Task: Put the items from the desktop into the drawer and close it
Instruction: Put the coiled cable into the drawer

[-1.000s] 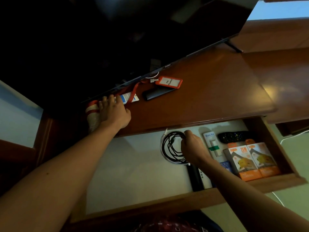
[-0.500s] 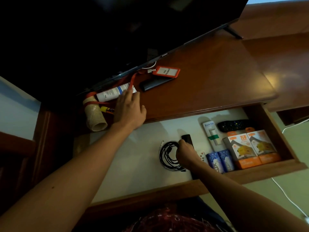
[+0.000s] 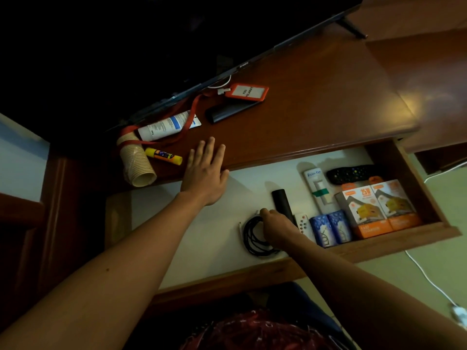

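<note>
Head view. Drawer (image 3: 427,231) stands pulled out below the surface (image 3: 316,97); I judge the task midway, with several items stowed and several not.

My right hand (image 3: 276,227) is down in the drawer, fingers curled on the black cable coil (image 3: 252,238), which lies on the white drawer floor near the front rail. Whether I am gripping the coil or only resting on it I cannot tell for sure; it reads as a loose hold, likely setting it down. Just right of that hand: a dark cylinder (image 3: 281,202), a small white remote (image 3: 303,223), two blue soap boxes (image 3: 329,229), two orange boxes (image 3: 379,208), a white pack (image 3: 317,188), a black remote (image 3: 353,173).

My left hand (image 3: 206,173) hovers flat at the surface's front edge, fingers straight and spread, holding nothing.

Left on the surface: the glue stick (image 3: 164,155), nearest, just left of my fingertips and apart from them; the cup stack (image 3: 136,161) beyond it at the left edge, lying on its side; the white tube (image 3: 166,126) further back with a red lanyard (image 3: 188,122) draped over it; the orange badge (image 3: 246,91); a dark case (image 3: 230,111) beside the badge. The TV (image 3: 151,46) overhangs them.

Next move, as I judge it: swing the left hand left and close on the glue stick. It is small and round and may roll. The lanyard crosses the tube and loops the cup stack, so lifting one may drag the others.
</note>
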The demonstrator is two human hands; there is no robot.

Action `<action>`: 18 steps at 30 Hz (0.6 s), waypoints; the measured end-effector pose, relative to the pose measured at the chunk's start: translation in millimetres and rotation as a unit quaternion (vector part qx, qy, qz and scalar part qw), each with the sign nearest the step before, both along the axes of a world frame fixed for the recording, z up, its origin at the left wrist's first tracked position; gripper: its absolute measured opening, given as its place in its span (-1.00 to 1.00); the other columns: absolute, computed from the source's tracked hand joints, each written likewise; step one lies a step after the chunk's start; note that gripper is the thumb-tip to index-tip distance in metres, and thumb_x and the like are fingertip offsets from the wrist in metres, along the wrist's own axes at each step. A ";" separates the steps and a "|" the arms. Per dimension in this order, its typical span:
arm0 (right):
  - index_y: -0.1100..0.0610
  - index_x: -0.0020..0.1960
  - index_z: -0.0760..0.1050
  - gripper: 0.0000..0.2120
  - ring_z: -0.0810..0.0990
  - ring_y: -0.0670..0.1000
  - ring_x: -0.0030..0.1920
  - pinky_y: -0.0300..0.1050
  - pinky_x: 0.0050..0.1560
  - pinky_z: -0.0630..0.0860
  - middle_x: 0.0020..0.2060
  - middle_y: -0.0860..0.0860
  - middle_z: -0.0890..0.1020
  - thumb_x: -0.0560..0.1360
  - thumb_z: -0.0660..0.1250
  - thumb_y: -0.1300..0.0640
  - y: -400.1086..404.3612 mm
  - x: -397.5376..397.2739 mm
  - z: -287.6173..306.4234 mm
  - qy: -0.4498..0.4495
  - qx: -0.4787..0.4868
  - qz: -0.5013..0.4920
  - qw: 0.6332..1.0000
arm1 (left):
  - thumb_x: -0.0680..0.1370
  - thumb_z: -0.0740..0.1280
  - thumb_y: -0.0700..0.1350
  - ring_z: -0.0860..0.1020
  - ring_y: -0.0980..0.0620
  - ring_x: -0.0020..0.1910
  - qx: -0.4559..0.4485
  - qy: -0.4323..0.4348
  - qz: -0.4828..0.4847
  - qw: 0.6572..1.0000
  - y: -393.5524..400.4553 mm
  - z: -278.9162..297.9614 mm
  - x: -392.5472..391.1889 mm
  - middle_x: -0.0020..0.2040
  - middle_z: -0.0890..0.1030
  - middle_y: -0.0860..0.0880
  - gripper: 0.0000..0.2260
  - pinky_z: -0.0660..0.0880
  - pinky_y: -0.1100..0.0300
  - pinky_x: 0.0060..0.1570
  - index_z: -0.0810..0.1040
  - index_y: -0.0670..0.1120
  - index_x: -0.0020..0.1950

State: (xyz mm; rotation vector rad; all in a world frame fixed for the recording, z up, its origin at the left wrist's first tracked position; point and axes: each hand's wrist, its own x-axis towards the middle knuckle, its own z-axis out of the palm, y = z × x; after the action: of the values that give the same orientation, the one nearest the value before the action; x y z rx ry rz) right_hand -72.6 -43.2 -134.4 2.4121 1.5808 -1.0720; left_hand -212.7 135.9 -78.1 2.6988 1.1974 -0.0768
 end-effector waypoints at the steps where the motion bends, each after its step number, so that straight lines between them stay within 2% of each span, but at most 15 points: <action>1: 0.21 0.29 0.35 -0.68 0.52 0.25 0.14 0.09 0.08 0.51 0.18 0.21 0.52 0.54 0.16 0.30 -1.5 0.1 -0.3 -0.010 -0.006 0.014 1.000 | 0.66 0.07 0.11 -0.19 -0.13 0.60 0.007 0.000 -0.003 1.000 -0.6 -1.4 -1.0 0.63 -0.16 -0.11 -0.39 -0.18 -0.07 0.55 -0.09 -0.03 0.63; 10: 0.20 0.34 0.39 -0.64 0.44 0.23 0.25 0.07 0.17 0.49 0.25 0.18 0.42 0.55 0.22 0.17 -7.9 2.8 4.8 -0.046 -0.018 0.050 0.998 | 0.64 0.12 0.09 -0.15 -0.14 0.60 0.033 -0.013 -0.010 0.999 -2.8 -7.0 -5.2 0.63 -0.10 -0.13 -0.37 -0.12 -0.10 0.55 -0.04 -0.04 0.63; 18: 0.13 0.29 0.46 -0.67 0.44 0.16 0.22 0.06 0.15 0.48 0.22 0.12 0.49 0.59 0.17 0.05 -13.3 1.3 12.2 -0.121 0.036 0.061 0.990 | 0.62 0.15 0.08 -0.16 -0.15 0.60 0.043 -0.006 0.004 0.999 -7.0 -8.5 -2.0 0.63 -0.12 -0.14 -0.34 -0.11 -0.12 0.55 -0.08 -0.04 0.63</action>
State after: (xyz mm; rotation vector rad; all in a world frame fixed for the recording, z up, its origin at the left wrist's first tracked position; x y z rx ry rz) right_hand -71.3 -56.5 -122.2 2.3471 1.6808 -0.6827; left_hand -214.7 128.9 -86.5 2.7631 1.2361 -0.0084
